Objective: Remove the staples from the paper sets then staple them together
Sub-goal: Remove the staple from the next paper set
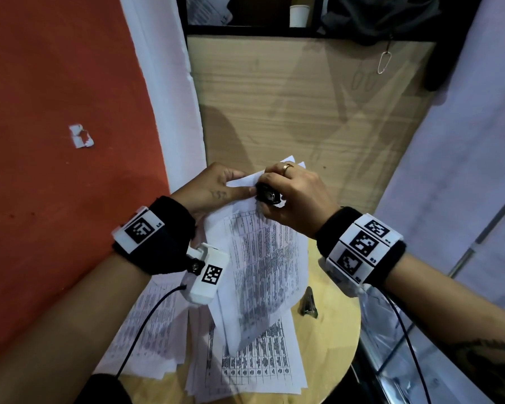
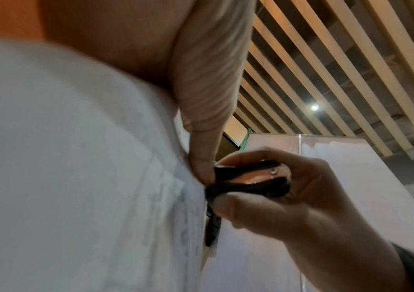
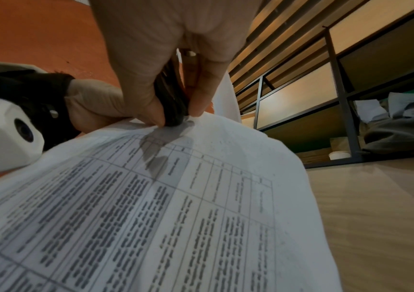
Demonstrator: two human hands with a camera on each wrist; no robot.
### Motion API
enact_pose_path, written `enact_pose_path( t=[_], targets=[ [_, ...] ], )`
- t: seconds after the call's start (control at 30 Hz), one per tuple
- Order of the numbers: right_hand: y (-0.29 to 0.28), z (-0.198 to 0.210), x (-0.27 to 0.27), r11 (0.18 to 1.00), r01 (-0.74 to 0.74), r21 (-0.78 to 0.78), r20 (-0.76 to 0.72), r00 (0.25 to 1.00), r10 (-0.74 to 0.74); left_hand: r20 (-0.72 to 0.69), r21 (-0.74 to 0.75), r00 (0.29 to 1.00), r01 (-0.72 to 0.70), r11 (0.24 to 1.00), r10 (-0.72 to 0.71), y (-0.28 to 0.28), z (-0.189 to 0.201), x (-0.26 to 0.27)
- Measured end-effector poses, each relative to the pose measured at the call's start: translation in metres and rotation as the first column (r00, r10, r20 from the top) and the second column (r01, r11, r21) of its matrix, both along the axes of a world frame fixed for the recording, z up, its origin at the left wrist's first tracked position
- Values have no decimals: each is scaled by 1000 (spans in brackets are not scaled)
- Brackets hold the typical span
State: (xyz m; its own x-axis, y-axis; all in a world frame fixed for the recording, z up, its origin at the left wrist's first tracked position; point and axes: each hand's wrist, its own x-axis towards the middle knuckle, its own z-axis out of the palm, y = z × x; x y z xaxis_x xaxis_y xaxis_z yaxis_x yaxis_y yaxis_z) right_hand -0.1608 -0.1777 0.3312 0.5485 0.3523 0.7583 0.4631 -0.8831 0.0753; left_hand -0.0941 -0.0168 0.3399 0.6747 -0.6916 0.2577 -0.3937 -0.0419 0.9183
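Note:
My left hand (image 1: pixel 239 182) pinches the top corner of a stapled paper set (image 1: pixel 263 258) printed with tables and holds it up above the table. My right hand (image 1: pixel 271 186) grips a black staple remover (image 1: pixel 267 196), pressed against that same corner right beside my left thumb. In the left wrist view the staple remover (image 2: pixel 250 183) bites the edge of the paper set (image 2: pixel 75 158). In the right wrist view the staple remover (image 3: pixel 170 98) meets the sheet (image 3: pixel 150 207) between thumb and finger. The staple itself is hidden.
More printed sheets (image 1: pixel 254 365) lie spread on the round wooden table (image 1: pixel 333 330), with another pile (image 1: pixel 152 322) at the left. A small dark metal tool (image 1: pixel 308 303) lies on the table's right side. A wooden cabinet panel (image 1: pixel 303 112) stands behind, an orange wall (image 1: pixel 56 112) at the left.

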Motion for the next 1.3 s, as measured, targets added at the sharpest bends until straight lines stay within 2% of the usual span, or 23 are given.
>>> enact_pose_path(
  t=[0.17,0.37,0.5,0.67,0.73,0.77,0.83,0.87,0.93,0.97,1.03,1.13,1.2,1.23,1.27,1.3],
  targets=[
    [0,-2,0,997,-11,80,-10,1000,12,42,22,998,-52,998,51,-1,-4,2],
    [0,-3,1,985,-23,173,-23,999,27,-71,-14,997,-44,999,43,1,-5,2],
    [1,-4,1,981,-16,192,-61,998,28,-86,6,994,-64,998,64,2,-6,4],
    [-7,-5,1,938,-26,346,-44,998,44,-70,10,991,-114,993,115,5,-9,5],
    [-13,-9,0,841,-7,541,-76,996,57,-65,-1,990,-129,992,128,8,-12,6],
    [-17,-11,-1,738,10,674,-129,986,104,-62,-2,989,-134,991,133,9,-13,6],
    [-17,-12,-5,412,49,910,-190,933,307,-54,3,988,-147,989,147,10,-16,7],
    [-17,-13,-7,249,80,965,-177,901,397,-53,6,987,-153,988,153,10,-17,7],
    [-18,-13,-8,-23,142,990,-110,851,514,-69,5,987,-147,989,148,10,-18,8],
    [-18,-13,-10,-131,169,977,-66,820,568,-80,2,988,-136,991,136,10,-17,7],
    [-18,-14,-11,-269,243,932,-13,764,646,-84,-2,989,-119,993,119,11,-17,6],
    [-13,-13,-12,-345,297,890,24,726,688,-69,-3,989,-130,991,130,10,-16,6],
    [-7,-12,-14,-332,277,902,18,742,670,-60,-3,988,-146,989,146,9,-16,5],
    [-2,-12,-15,-290,259,921,-4,753,658,-51,2,987,-155,988,155,9,-16,4],
    [2,-12,-14,-215,232,949,-45,771,636,-37,7,986,-162,987,163,9,-16,4],
    [6,-13,-13,-102,194,976,-96,797,596,-17,10,986,-164,986,164,9,-15,3]
  ],
)
